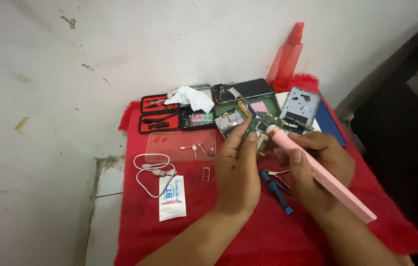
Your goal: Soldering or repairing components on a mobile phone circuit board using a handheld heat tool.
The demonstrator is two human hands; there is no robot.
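the left hand [238, 170] pinches a small green circuit board [263, 125] between thumb and fingertips, holding it lifted just above the red cloth [209, 236], near the middle of the covered table; the right hand [319, 165] is wrapped around a long pink pen-shaped tool [322, 172] whose rounded tip touches the board's right edge. the cloth's left edge runs close beside the white wall and its right edge drops toward a dark gap, while the near half of the cloth lies mostly bare in front of the forearms. a blue-handled tool [277, 191] lies between the two wrists. left of the hands sit a white cable [151, 173], a white sachet [172, 197] and a small metal tray frame [206, 173]. a clear phone case [181, 146] lies open side up with a few small pointed bits inside. behind it an open red-lined kit [158, 114] holds dark hand tools, a white crumpled cloth [190, 96] rests beside it, and an open tin [253, 101] holds phone parts. a silver phone frame [301, 106] and a red spray bottle [285, 58] stand at the far edge
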